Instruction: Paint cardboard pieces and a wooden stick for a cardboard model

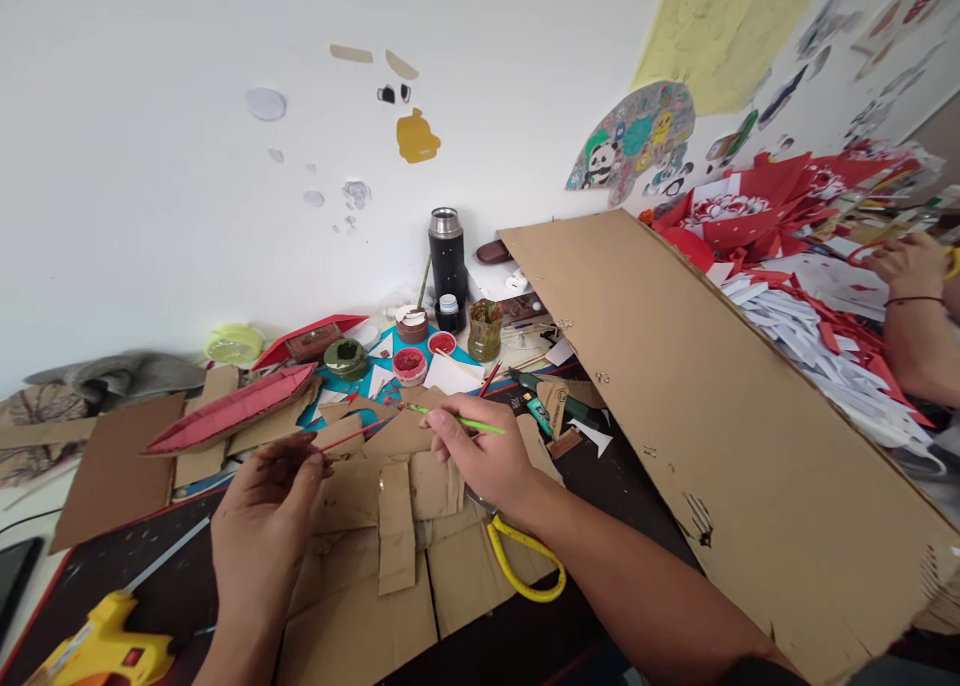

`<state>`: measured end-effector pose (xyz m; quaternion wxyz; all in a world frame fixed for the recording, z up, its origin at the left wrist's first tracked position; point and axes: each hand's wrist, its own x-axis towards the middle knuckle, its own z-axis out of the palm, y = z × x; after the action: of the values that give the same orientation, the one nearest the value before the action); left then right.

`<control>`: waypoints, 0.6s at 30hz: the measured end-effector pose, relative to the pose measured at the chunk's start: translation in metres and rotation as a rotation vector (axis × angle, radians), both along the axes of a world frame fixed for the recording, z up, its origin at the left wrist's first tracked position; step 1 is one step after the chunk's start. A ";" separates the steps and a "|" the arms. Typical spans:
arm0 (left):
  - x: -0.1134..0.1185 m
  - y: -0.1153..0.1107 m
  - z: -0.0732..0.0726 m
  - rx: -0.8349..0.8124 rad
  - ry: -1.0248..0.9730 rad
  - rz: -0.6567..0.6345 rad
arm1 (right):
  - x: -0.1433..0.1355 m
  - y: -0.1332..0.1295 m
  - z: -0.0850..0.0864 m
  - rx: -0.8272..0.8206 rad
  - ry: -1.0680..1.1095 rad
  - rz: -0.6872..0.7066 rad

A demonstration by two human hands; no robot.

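Note:
My left hand is closed, pinching a thin red stick that points up to the right. In my right hand is a paintbrush with a green handle, its bristle end pointing left, close to the stick's far tip. Whether brush and stick touch, I cannot tell. Dark stains mark the fingers of my left hand. Under both hands lie taped pieces of cardboard. Scissors with yellow handles rest beside my right wrist, their blades partly hidden. Beyond the hands stand open tubs of red paint and green paint.
A large cardboard panel slopes along the right. A yellow glue gun lies front left, a pink boat-shaped piece behind it. A black thermos stands by the wall. Another person's hand is at far right near paper strips.

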<state>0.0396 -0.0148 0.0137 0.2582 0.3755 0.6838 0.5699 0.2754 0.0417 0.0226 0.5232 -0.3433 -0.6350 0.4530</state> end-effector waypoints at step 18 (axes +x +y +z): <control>-0.001 -0.001 0.002 0.024 -0.029 0.023 | -0.001 0.001 -0.006 -0.103 -0.003 0.037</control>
<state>0.0391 -0.0161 0.0159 0.2570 0.3625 0.6773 0.5863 0.2746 0.0429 0.0169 0.4954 -0.3588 -0.6179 0.4940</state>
